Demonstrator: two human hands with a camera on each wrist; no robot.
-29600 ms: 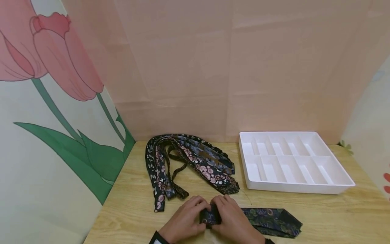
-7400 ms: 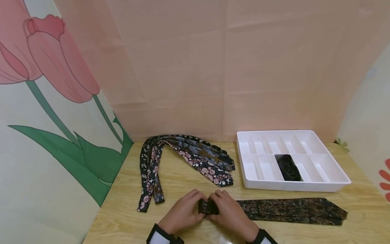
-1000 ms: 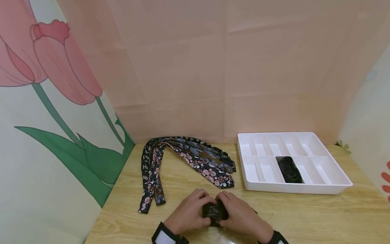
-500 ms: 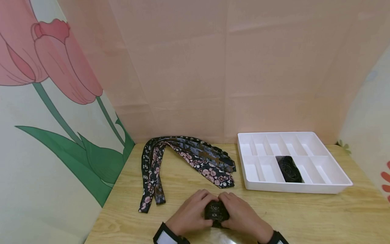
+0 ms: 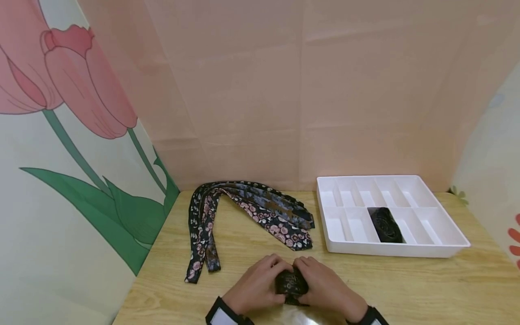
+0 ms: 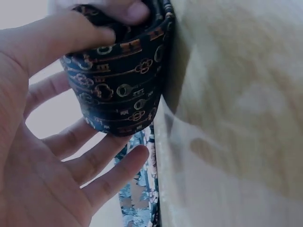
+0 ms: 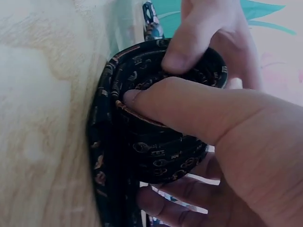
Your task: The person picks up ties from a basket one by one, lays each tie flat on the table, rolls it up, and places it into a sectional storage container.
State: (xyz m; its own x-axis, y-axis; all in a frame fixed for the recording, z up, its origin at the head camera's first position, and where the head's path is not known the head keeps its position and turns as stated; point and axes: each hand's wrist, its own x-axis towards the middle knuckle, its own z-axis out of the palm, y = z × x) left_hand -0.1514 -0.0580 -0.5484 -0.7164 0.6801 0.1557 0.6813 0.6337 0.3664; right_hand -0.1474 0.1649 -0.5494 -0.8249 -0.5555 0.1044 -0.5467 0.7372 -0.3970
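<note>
My left hand (image 5: pixel 255 287) and right hand (image 5: pixel 325 289) gripped the dark patterned necktie (image 5: pixel 290 284), its tail now fully rolled up on the wooden table (image 5: pixel 406 284).

The rolled tie (image 5: pixel 290 283) was woven cloth with a faint sheen, printed in gold on black, as were the loose ties (image 5: pixel 252 212). The desk (image 5: pixel 426 284) was pale, smooth wood grain; the divided tray (image 5: pixel 455 247) looked like white matt plastic.
</note>
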